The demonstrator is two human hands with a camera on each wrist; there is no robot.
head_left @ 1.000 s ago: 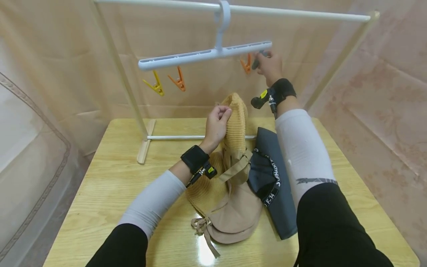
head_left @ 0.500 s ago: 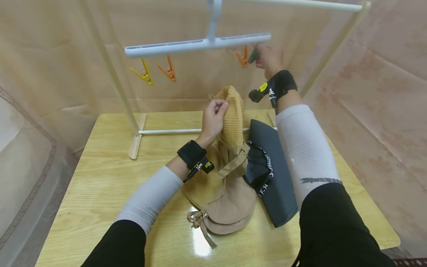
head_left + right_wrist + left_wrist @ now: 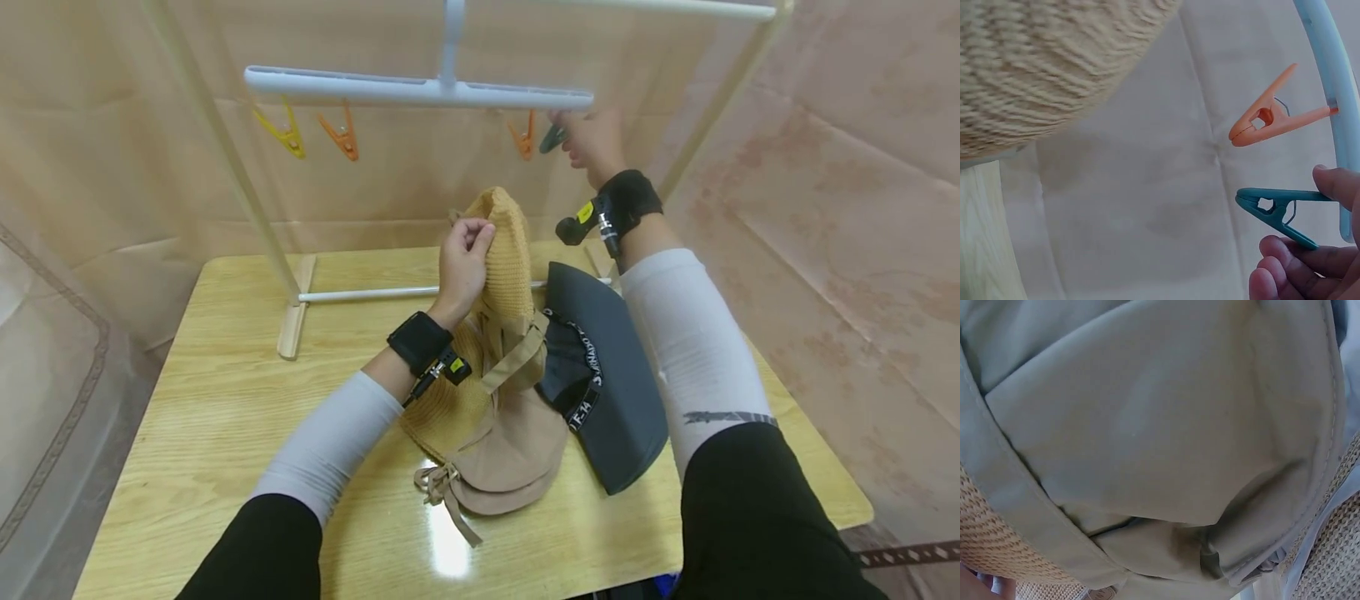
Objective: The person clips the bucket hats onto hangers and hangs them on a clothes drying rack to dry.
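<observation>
My left hand (image 3: 463, 262) pinches the upper edge of a yellow woven hat (image 3: 510, 271), which stands upright above the table. Beige cloth (image 3: 1147, 419) with a stitched band fills most of the left wrist view. Raised at the right end of a pale blue hanger (image 3: 352, 86), my right hand (image 3: 596, 143) holds a dark green clothespin (image 3: 1272, 206), thumb on one handle and fingers on the other. The clothespin's tips look closed, with nothing between them. An orange clothespin (image 3: 1266, 119) hangs beside it from the hanger.
Farther left on the hanger are a yellow clothespin (image 3: 285, 135) and another orange clothespin (image 3: 343, 137). A beige hat (image 3: 510, 467) with ties and a dark grey hat (image 3: 622, 392) lie on the wooden table (image 3: 225, 400). The rack's lower bar (image 3: 367, 295) crosses behind them.
The head view has shifted, so everything sits farther left. The hanger, tilted before, is now nearly level, its right end lower. Both hands keep their holds.
</observation>
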